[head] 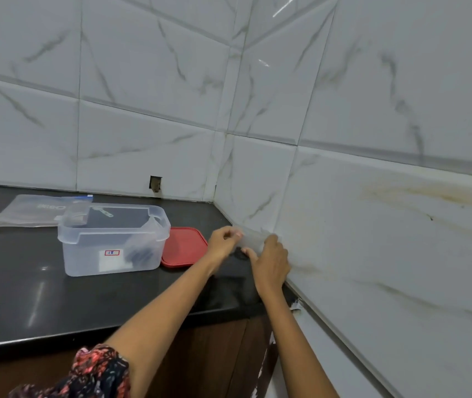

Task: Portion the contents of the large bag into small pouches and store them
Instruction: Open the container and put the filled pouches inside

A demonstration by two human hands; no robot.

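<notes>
Patterned sleeve fills the lower left of the frame. Both hands meet right of centre over the black counter: left hand and right hand each pinch an end of a small clear pouch, fingers curled. Left of them sit a red lid, a clear box and, behind it, the large bag.

Glossy black stone-look counter, glossy marble-veined tiles, translucent frosted plastic tub, smooth matt red plastic lid, clear thin plastic pouch, clear plastic bag, dark wood-grain cabinet below.
</notes>
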